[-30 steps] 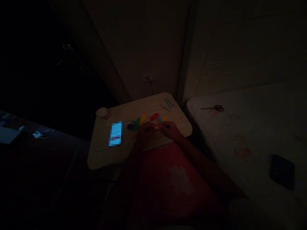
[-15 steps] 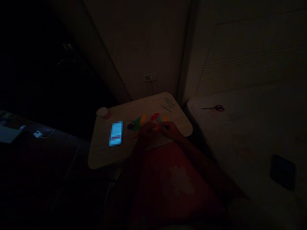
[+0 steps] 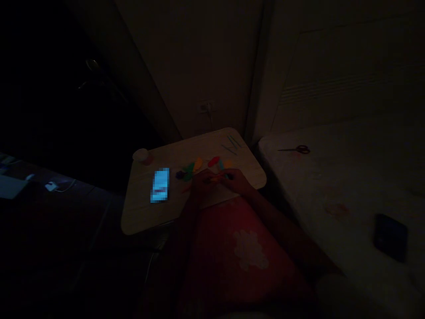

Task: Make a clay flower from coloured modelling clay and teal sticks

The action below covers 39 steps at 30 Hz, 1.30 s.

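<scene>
Near the table's front edge, my left hand and my right hand come close together with fingers closed. Between their fingertips is a small orange-red piece, pinched from both sides; its kind is too dark to make out. Just beyond the hands lie soft-looking coloured pieces: a red one, a light blue one and a yellow one. Left of these are an orange piece, a green piece and a dark blue piece.
A lit phone lies on the small table, with a paper cup behind it. Thin sticks lie at the far right corner. On the pale surface to the right are scissors and a dark flat object.
Both hands stay at nearly the same place, with the orange-red piece still between the fingertips and its visible shape slightly altered. The view has shifted very slightly.
</scene>
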Tool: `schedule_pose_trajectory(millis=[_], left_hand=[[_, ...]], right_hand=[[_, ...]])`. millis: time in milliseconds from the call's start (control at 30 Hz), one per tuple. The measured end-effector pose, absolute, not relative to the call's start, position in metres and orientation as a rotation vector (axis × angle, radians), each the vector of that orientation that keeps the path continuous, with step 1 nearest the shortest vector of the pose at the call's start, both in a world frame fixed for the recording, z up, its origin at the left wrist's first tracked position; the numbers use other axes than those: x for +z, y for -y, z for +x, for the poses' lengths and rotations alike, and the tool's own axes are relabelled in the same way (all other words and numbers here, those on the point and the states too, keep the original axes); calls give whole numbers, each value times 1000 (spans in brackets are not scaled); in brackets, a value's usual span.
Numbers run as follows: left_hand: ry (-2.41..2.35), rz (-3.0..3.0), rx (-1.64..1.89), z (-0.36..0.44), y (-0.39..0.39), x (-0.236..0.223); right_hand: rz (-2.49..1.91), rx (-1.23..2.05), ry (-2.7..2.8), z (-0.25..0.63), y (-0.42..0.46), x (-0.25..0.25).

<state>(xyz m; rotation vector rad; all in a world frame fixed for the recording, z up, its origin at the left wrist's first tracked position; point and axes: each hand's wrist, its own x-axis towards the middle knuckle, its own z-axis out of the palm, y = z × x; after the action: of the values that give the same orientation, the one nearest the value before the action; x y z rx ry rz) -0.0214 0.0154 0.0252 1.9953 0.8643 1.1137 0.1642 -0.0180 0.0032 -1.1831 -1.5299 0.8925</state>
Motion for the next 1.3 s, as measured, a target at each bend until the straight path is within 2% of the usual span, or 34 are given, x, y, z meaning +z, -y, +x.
schedule_pose_trajectory(millis=[200, 400, 733, 1300], left_hand=[[-1008, 1781, 1154, -23, -20, 16], [-1005, 1622, 1192, -25, -24, 12], [-1072, 1844, 1078, -22, -17, 26], [-1020, 1796, 1104, -22, -16, 27]], right_hand=[[-1202, 903, 1389, 164, 17, 4], [-1202, 833, 1553, 163, 19, 11], [-1171, 808, 1637, 162, 20, 9], [-1170, 831, 1633, 160, 21, 13]])
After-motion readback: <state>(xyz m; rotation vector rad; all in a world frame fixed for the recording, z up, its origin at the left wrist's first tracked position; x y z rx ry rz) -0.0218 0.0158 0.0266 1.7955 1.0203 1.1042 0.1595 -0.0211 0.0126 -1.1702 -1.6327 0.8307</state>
